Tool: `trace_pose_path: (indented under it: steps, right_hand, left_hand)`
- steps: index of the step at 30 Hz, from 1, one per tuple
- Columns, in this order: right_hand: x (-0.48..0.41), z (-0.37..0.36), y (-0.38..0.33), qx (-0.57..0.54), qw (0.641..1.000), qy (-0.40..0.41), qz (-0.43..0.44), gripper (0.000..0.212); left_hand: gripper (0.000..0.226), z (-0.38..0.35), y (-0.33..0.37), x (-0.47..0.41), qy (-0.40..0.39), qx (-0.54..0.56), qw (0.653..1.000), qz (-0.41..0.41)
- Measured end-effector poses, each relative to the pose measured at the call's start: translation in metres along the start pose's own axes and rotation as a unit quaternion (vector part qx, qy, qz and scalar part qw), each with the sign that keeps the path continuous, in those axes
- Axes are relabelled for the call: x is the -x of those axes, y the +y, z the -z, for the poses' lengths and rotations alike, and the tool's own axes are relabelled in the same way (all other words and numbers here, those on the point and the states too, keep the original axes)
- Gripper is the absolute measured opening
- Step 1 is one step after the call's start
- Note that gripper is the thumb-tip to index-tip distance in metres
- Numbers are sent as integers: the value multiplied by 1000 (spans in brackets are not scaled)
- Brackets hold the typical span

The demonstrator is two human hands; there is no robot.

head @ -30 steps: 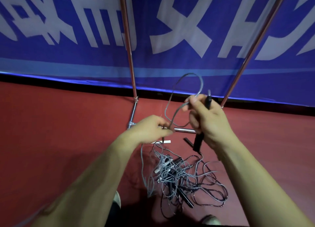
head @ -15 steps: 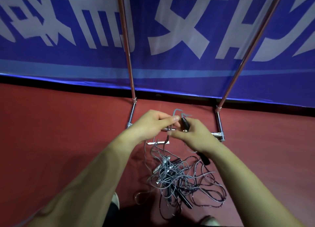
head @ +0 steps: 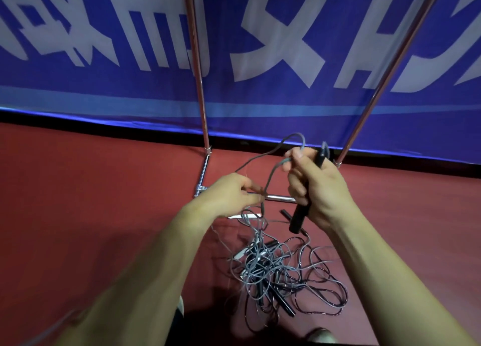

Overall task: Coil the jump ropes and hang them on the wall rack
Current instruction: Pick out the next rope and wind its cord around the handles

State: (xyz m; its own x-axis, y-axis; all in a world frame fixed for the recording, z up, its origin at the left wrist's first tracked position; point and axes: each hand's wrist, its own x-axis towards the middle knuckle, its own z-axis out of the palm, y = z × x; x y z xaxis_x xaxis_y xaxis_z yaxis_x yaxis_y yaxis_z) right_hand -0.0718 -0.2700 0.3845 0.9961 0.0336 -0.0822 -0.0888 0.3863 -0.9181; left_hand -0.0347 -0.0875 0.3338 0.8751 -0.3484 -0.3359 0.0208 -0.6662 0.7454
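Observation:
My right hand [head: 316,185] grips a black jump rope handle [head: 302,215] upright and also holds loops of its grey cord [head: 291,140] above the fist. My left hand [head: 231,193] pinches the same cord lower down, where it runs toward the floor. Below both hands a tangled heap of grey jump ropes [head: 278,273] with several black handles lies on the red floor. The metal rack [head: 201,90] stands behind, its two uprights rising past the top of the view and its base bar [head: 279,198] low between my hands.
A blue banner with white lettering [head: 104,72] hangs behind the rack. Red floor [head: 78,189] stretches left and right. The tips of my shoes [head: 320,335] show at the bottom edge beside the heap.
My hands met low by the base bar half a second ago. Now the right hand has risen with a new cord loop, and the left hand has drawn back along the cord.

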Motion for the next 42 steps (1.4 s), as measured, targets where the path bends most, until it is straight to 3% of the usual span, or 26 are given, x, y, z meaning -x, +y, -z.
trace_pose_path:
  steps: [3,9,12,15,19,23,26,28,32,35,38,40,42]
  right_hand:
    - [0,0,-10,-125,992,-23,-5,12]
    - [0,7,-9,-150,988,-27,-21,13]
    - [0,15,-8,31,998,-45,-9,11]
    - [-1,25,9,274,961,-14,-28,25]
    - [-1,24,32,365,930,-14,-46,21]
    - [-5,20,40,465,885,-2,41,11]
    - [-6,17,36,421,904,16,73,13]
    - [-6,14,29,351,931,38,89,13]
    - [-4,7,7,176,979,60,78,14]
    - [-1,1,-3,144,985,60,71,16]
    - [1,1,-4,137,988,50,60,15]
    - [1,2,-4,141,987,47,60,15]
    - [1,2,-6,140,987,47,59,13]
  left_hand:
    - [20,-3,-3,-1,-3,-23,1000,-11]
    - [16,-7,2,-3,15,-7,999,-49]
    - [11,-5,9,-1,39,11,997,-58]
    - [4,2,15,1,77,62,992,-73]
    - [5,4,18,3,67,129,985,-90]
    - [7,5,21,3,86,181,976,-81]
    - [19,8,20,1,118,182,975,-57]
    - [19,9,17,0,119,121,985,-24]
    - [32,4,7,3,32,-11,999,21]
    - [24,2,6,4,23,-64,997,20]
    - [23,3,9,3,46,-19,998,-42]
    - [43,0,16,5,-2,55,996,-67]
    - [41,-4,21,7,-42,89,991,-90]
